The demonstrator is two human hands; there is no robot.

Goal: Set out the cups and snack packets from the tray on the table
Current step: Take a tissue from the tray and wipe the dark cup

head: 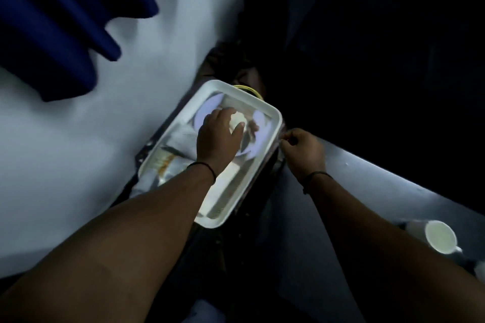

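Note:
A white rectangular tray (pixel 273 118) sits in the middle of the dim, blurred view. My left hand (pixel 219 134) reaches into it and grips a white cup (pixel 237 120) standing on a pale saucer (pixel 207 110). A snack packet (pixel 168 166) lies in the tray's near left part, partly under my forearm. My right hand (pixel 301 149) is beside the tray's right rim with its fingers curled; it seems to pinch something thin and clear at the rim, but I cannot make out what. Another white cup (pixel 441 237) stands on the table (pixel 367 173) at the lower right.
A dark blue curtain (pixel 52 21) hangs at the upper left against a pale wall (pixel 78 152). The tray rests on a dark support with something yellow (pixel 249 89) behind its far edge. The right and upper right are too dark to read.

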